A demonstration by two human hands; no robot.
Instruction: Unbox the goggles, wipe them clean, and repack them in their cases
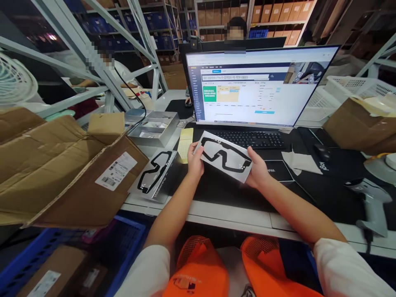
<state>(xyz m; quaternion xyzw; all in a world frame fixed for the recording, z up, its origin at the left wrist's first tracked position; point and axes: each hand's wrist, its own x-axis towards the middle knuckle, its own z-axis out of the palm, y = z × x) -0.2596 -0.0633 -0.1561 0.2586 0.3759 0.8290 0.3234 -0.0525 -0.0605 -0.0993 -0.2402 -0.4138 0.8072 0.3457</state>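
Between my two hands is a flat white box lid (212,166) printed with black goggles, held tilted above the desk in front of the keyboard (253,139). My left hand (196,160) grips its left end, thumb on top. The right end is pinched by my right hand (258,169), with the fingers hidden beneath. To the left on the desk lies a second box (156,175) with the same goggles print. Behind that sits an opened grey box (154,128) with compartments and small parts inside. A yellow notepad (185,145) lies beside my left hand.
A large open cardboard carton (77,173) fills the left side, above a blue crate (130,235). The monitor (260,90) stands ahead. On the right are a barcode scanner (373,202), a mouse (322,152), white tissue (300,161) and another carton (355,123). Other people sit beyond.
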